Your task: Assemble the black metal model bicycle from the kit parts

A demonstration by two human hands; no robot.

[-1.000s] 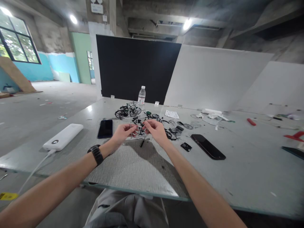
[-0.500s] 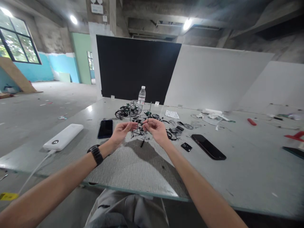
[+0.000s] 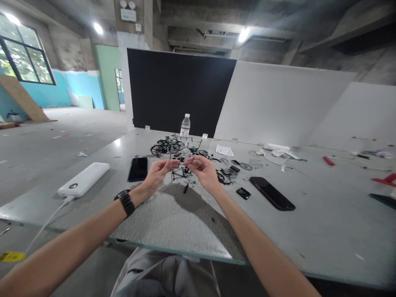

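Both hands are raised over the table, fingertips pinched close together. Between them stands a thin grey plastic frame, like a parts sprue (image 3: 199,145), with two uprights and a top bar. My left hand (image 3: 158,172) pinches its left side, thumb against fingers. My right hand (image 3: 203,170) grips near its right upright; small pieces at the fingertips are too fine to make out. Beneath the hands lie a black miniature bicycle frame (image 3: 177,175) and a short black stick-like piece (image 3: 185,188). Assembled miniature bicycles (image 3: 163,147) stand behind my left hand.
Loose black bicycle parts (image 3: 227,173) and a small black square piece (image 3: 243,193) lie right of my hands. Phones lie at left (image 3: 137,169) and right (image 3: 272,193). A white power bank (image 3: 84,179), a water bottle (image 3: 185,126) and a printed sheet (image 3: 224,150) are also there.
The grey frame has tipped, its top bar lower and its right upright leaning further right. Both hands keep their pinch in nearly the same place. The view has shifted slightly.
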